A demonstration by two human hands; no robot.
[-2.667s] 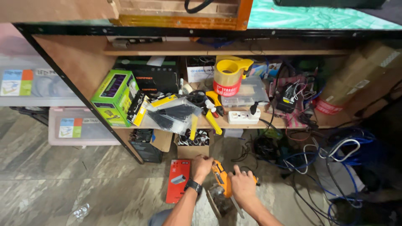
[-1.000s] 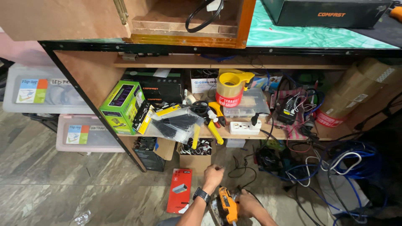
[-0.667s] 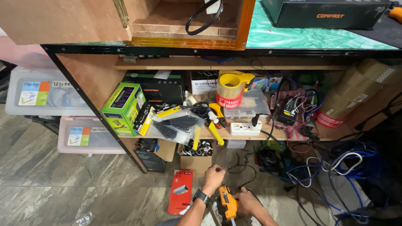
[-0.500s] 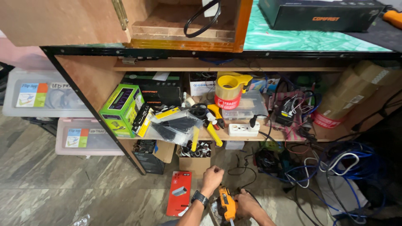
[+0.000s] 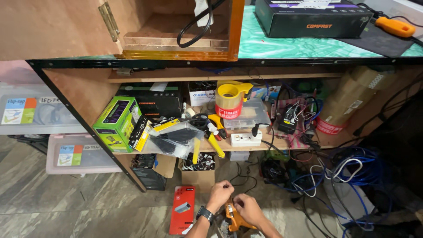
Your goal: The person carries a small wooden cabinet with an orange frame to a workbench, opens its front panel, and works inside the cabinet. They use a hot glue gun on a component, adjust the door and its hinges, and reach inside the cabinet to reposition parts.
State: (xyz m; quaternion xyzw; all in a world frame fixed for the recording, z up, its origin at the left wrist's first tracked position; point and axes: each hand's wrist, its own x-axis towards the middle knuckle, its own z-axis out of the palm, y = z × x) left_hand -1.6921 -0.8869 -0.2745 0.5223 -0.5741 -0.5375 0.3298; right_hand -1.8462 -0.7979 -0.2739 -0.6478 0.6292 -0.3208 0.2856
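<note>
Pinching the orange drill (image 5: 235,217) between my left hand (image 5: 220,194) and right hand (image 5: 247,209), both sets of fingers pressed on it. It could slip onto the floor (image 5: 66,207) or snag the loose black cable (image 5: 240,178) just beyond.

Grey tiled floor (image 5: 66,207) beneath a cluttered wooden shelf (image 5: 282,143).

Both hands (image 5: 233,200) sit on the floor (image 5: 66,207) before the shelf (image 5: 264,143), meeting over a drill (image 5: 233,218). A flat box (image 5: 182,209) lies left of them. On the shelf, a tape dispenser (image 5: 230,99) stands right of a carton (image 5: 116,123); a power strip (image 5: 243,139) lies at its front edge.
</note>
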